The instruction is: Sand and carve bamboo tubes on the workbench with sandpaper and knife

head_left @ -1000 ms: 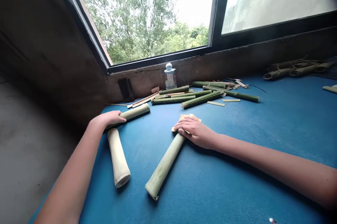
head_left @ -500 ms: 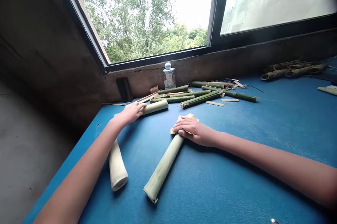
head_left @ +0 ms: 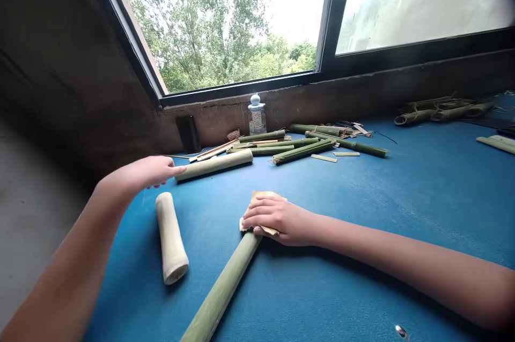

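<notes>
Right hand (head_left: 279,220) curled, fingers clamped on folded sandpaper (head_left: 261,212) over the upper end of a green bamboo tube (head_left: 221,289). Tube lies on the blue table (head_left: 362,208) at 6 o'clock, long axis 7 to 1 o'clock. Left hand (head_left: 147,173) open, fingers straight, holding nothing, just beside a pale bamboo tube (head_left: 213,165).

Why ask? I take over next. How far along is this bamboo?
Partly done. Done: the pale, smooth bamboo tube looks finished. In hand: the right hand presses a tan sheet, probably sandpaper, on a greener tube. Remaining: the green bamboo lengths by the window and the bundle at far right.
</notes>
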The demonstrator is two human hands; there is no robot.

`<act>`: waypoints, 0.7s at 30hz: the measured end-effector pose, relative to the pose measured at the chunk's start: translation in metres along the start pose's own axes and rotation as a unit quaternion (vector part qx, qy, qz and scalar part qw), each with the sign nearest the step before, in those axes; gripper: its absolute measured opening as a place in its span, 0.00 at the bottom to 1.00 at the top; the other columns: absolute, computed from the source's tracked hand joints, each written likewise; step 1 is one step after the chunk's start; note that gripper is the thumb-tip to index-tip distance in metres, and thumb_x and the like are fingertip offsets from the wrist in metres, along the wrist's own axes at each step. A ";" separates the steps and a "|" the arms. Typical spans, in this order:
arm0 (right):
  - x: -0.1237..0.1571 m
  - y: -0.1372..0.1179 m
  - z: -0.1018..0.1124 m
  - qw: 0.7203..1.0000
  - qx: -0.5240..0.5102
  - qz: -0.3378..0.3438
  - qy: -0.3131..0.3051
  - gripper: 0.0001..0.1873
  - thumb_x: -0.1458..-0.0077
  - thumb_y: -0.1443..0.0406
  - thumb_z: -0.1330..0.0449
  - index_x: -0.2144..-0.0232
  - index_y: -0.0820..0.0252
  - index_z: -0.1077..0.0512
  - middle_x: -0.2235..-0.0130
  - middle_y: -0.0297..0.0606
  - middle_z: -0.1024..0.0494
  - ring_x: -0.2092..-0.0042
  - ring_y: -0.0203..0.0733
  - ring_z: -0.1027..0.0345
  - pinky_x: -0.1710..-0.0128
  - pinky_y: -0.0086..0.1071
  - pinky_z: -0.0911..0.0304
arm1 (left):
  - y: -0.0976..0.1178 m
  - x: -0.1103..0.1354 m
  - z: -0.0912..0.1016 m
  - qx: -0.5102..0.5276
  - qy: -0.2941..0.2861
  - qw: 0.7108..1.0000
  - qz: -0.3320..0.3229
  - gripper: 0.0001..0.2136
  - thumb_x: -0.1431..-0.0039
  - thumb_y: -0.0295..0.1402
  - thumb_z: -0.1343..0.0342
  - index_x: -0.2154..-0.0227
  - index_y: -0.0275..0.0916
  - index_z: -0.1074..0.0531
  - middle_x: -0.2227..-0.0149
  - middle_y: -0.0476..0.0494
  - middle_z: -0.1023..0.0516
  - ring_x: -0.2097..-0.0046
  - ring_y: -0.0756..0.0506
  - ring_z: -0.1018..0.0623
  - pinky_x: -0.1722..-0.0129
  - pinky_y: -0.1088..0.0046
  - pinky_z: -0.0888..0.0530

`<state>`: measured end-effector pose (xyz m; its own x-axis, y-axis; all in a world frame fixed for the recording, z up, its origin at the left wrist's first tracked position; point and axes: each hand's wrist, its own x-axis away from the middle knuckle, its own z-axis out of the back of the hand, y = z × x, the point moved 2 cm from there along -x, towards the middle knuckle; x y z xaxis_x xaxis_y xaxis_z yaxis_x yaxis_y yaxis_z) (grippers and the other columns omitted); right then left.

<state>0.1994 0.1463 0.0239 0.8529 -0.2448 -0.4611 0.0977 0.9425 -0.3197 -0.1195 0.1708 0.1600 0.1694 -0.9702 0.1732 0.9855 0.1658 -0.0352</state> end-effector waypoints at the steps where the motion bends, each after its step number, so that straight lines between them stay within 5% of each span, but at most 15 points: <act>1: 0.001 -0.001 0.000 1.000 0.012 0.002 -0.003 0.16 0.30 0.61 0.50 0.48 0.56 0.26 0.48 0.37 0.20 0.44 0.40 0.32 0.34 0.41 0.50 | 0.001 0.009 -0.008 0.002 -0.035 0.999 0.019 0.27 0.43 0.59 0.53 0.68 0.38 0.23 0.68 0.33 0.19 0.72 0.38 0.20 0.76 0.67 0.26; 5: 0.006 0.013 0.005 0.999 0.044 -0.026 0.008 0.16 0.30 0.61 0.50 0.49 0.54 0.26 0.49 0.37 0.20 0.44 0.41 0.32 0.34 0.44 0.50 | 0.011 0.057 -0.049 -0.045 -0.148 0.984 0.094 0.34 0.42 0.63 0.60 0.68 0.34 0.25 0.66 0.28 0.20 0.68 0.34 0.20 0.71 0.62 0.26; 10: 0.007 0.028 0.010 0.998 0.061 -0.028 0.010 0.16 0.30 0.61 0.50 0.49 0.54 0.25 0.50 0.37 0.20 0.46 0.41 0.31 0.36 0.43 0.47 | 0.021 0.093 -0.072 -0.099 -0.019 0.994 0.048 0.30 0.36 0.51 0.64 0.43 0.31 0.39 0.62 0.33 0.20 0.59 0.30 0.21 0.68 0.60 0.30; 13: 0.006 0.021 0.012 0.995 0.087 -0.047 0.021 0.16 0.31 0.63 0.50 0.49 0.57 0.25 0.49 0.42 0.20 0.44 0.47 0.32 0.36 0.49 0.48 | 0.031 0.088 -0.074 -0.084 0.014 0.996 -0.019 0.31 0.36 0.49 0.62 0.37 0.31 0.47 0.60 0.34 0.20 0.60 0.32 0.20 0.70 0.63 0.31; 16: 0.002 -0.015 0.005 0.995 0.096 -0.025 0.013 0.15 0.32 0.65 0.49 0.49 0.58 0.26 0.46 0.41 0.22 0.40 0.49 0.35 0.33 0.49 0.53 | 0.052 0.071 -0.079 -0.095 0.060 0.989 -0.098 0.32 0.36 0.45 0.57 0.34 0.34 0.52 0.46 0.31 0.25 0.53 0.34 0.21 0.64 0.65 0.29; 21: -0.011 -0.087 -0.025 0.994 0.047 0.097 -0.018 0.19 0.31 0.63 0.51 0.42 0.60 0.34 0.39 0.40 0.28 0.38 0.41 0.39 0.33 0.35 0.53 | 0.090 0.021 -0.086 -0.139 0.131 0.952 -0.237 0.21 0.33 0.34 0.57 0.39 0.38 0.39 0.45 0.34 0.29 0.48 0.38 0.26 0.53 0.64 0.32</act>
<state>0.1692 0.0615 0.0360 0.8780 -0.0497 -0.4762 -0.0244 0.9886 -0.1483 -0.0272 0.1499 0.0760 -0.3377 -0.9411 -0.0153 0.9051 -0.3202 -0.2799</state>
